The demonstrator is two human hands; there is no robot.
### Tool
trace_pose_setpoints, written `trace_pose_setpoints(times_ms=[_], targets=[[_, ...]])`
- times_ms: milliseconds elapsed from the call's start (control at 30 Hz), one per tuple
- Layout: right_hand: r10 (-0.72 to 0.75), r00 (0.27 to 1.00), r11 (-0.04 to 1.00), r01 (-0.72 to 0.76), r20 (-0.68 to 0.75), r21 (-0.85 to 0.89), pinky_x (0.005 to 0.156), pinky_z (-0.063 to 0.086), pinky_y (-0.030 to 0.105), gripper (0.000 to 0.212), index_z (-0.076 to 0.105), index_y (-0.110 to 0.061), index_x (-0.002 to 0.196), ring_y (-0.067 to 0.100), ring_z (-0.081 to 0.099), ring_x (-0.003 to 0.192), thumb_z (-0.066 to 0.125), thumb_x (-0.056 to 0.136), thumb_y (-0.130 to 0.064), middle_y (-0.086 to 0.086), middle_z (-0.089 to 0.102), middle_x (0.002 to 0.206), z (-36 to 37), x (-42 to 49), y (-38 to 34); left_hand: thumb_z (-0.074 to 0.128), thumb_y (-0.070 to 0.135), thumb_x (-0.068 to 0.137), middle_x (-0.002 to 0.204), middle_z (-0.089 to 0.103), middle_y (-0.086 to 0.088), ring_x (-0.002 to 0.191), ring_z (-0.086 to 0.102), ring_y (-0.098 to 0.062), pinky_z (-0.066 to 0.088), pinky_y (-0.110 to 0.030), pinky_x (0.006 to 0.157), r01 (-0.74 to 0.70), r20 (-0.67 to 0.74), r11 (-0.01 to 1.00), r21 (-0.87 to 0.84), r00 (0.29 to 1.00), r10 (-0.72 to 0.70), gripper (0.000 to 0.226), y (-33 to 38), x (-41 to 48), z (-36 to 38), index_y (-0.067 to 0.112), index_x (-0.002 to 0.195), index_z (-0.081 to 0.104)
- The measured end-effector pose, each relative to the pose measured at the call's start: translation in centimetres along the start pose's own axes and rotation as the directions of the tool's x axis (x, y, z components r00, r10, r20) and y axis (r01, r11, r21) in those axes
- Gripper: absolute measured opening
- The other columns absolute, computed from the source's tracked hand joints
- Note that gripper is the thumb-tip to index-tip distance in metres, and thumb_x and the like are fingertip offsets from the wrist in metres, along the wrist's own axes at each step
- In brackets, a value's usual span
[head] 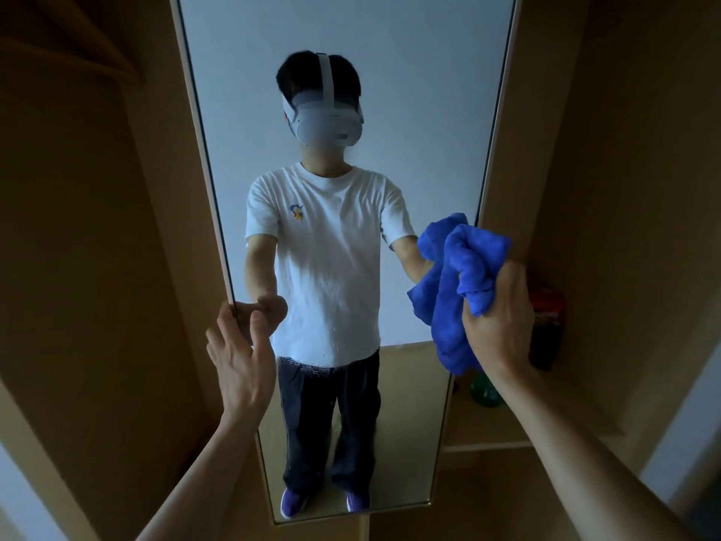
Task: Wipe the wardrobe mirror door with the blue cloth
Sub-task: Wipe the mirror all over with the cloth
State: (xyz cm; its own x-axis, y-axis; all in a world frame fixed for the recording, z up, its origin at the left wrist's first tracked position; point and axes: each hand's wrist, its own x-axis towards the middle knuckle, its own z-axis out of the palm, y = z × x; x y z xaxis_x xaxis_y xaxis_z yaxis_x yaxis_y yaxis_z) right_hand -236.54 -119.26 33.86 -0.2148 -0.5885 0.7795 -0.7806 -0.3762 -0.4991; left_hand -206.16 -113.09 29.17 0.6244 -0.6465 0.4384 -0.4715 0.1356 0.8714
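A: Quick pass. Where's the task thing?
B: The mirror door (421,111) is tall and runs down the middle of the frame from the top edge nearly to the bottom. There are wardrobe panels (78,228) on both sides.
A: Cloth?
B: The blue cloth (456,290) is bunched up right of centre, at the mirror's right edge. Its reflection meets it on the glass, so it looks pressed there. Actual contact, cannot tell.
A: Right hand?
B: The right hand (499,318) comes up from lower right, back of the hand to camera. Fingers are curled tight, clamped on the cloth. Folds stick out above the fist and hang below it.
A: Left?
B: The left hand (242,357) is left of centre, on the mirror's left edge. The thumb (260,322) lies on the glass front. The fingers hook round the edge and go behind it, tips hidden. It grips the door.
A: Anything on the glass?
B: Droplets (312,365), a patch in the lower middle, just right of the left hand. The reflection shows a white T-shirt (324,247), dark trousers (331,415), purple shoes (292,505) and a white headset (327,124).
A: Background?
B: A shelf (487,447) at lower right, beside the door. A red packet (546,322) sits just right of the right hand. A green round thing (485,392) is partly hidden by the right forearm. Both too dark to name.
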Motion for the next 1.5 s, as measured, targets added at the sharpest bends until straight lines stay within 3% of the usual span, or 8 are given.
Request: trace_pose_setpoints(times_ms=[133,333,500,633,900,1133,1267,1500], targets=[[0.094,0.991,0.992,-0.085,-0.097,0.093,0.057,0.031,0.024,0.053,0.043,-0.007,0.092,0.016,0.046,0.061,0.025,0.083,-0.056,0.002,0.047,0.074,1.3,0.9,-2.0,0.029,0.057,0.095,0.139,0.039,-0.012,0.131,0.034,-0.03,0.036,-0.047,0.1,0.01,0.031,1.0,0.015,0.999,-0.011,0.065,-0.1,0.0,-0.3,0.025,0.151,0.03],[0.034,0.981,0.987,-0.003,-0.193,0.159,0.062,0.043,0.033,0.036,0.042,-0.015,0.098,0.022,0.055,0.072,0.044,0.093,-0.051,0.005,0.05,0.084,2.2,-0.9,-5.3,0.023,0.054,0.102,0.145,0.038,-0.006,0.136,0.036,-0.027,0.035,-0.051,0.106,0.024,0.126,1.0,-0.019,0.992,-0.021,0.057,-0.6,0.3,-1.4,0.034,0.155,0.025],[0.029,0.995,0.968,-0.051,0.091,0.246,0.049,0.052,0.034,0.028,0.058,-0.023,0.09,0.009,0.065,0.065,0.051,0.091,-0.05,-0.01,0.064,0.074,3.6,-1.4,-9.0,0.012,0.063,0.095,0.155,0.036,-0.007,0.146,0.032,-0.027,0.028,-0.056,0.12,0.078,0.198,0.993,-0.085,0.978,-0.06,0.07,-0.5,0.4,-2.6,0.036,0.159,0.027],[-0.193,0.976,0.976,0.181,0.1,0.118,0.053,0.052,0.034,0.038,0.053,-0.016,0.118,0.016,0.06,0.09,0.056,0.086,-0.036,0.0,0.054,0.114,5.3,-3.1,-12.1,0.013,0.06,0.102,0.157,0.039,-0.001,0.149,0.031,-0.024,0.026,-0.058,0.121,0.093,0.245,0.988,-0.126,0.968,-0.06,0.061,-1.0,0.7,-3.5,0.039,0.155,0.035],[-0.503,0.855,0.864,0.495,0.128,0.091,0.065,0.053,0.041,0.043,0.052,-0.011,0.122,0.028,0.058,0.092,0.059,0.079,-0.016,0.005,0.057,0.101,8.7,-6.6,-16.9,0.015,0.059,0.106,0.138,0.052,0.034,0.14,0.04,-0.001,0.031,-0.048,0.121,0.069,0.321,0.966,-0.248,0.947,0.015,0.046,-0.9,0.7,-5.1,0.06,0.14,0.046],[-0.697,0.643,0.689,0.723,0.316,0.047,0.074,0.045,0.041,0.045,0.059,-0.018,0.127,0.026,0.051,0.089,0.057,0.082,-0.017,0.002,0.056,0.108,8.7,-6.5,-17.9,0.017,0.073,0.098,0.137,0.062,0.009,0.128,0.057,-0.007,0.042,-0.047,0.115,0.22,0.385,0.916,-0.336,0.92,-0.08,0.053,-1.9,1.4,-5.8,0.055,0.126,0.057],[-0.695,0.63,0.679,0.734,0.346,0.029,0.073,0.044,0.041,0.039,0.062,-0.019,0.121,0.026,0.051,0.091,0.062,0.082,-0.018,0.003,0.057,0.111,8.4,-6.2,-18.1,0.014,0.073,0.096,0.139,0.061,0.003,0.137,0.051,-0.018,0.037,-0.051,0.117,0.198,0.404,0.929,-0.313,0.913,-0.059,0.046,-1.9,1.4,-5.7,0.068,0.11,0.058],[-0.663,0.628,0.689,0.725,0.408,0.003,0.08,0.039,0.039,0.051,0.056,-0.02,0.132,0.027,0.05,0.098,0.07,0.083,-0.023,0.004,0.056,0.124,10.0,-10.3,-16.8,0.02,0.054,0.109,0.128,0.066,0.0,0.122,0.062,-0.016,0.05,-0.039,0.107,0.287,0.433,0.883,-0.371,0.895,-0.109,0.046,-2.3,1.4,-6.0,0.039,0.117,0.063]])
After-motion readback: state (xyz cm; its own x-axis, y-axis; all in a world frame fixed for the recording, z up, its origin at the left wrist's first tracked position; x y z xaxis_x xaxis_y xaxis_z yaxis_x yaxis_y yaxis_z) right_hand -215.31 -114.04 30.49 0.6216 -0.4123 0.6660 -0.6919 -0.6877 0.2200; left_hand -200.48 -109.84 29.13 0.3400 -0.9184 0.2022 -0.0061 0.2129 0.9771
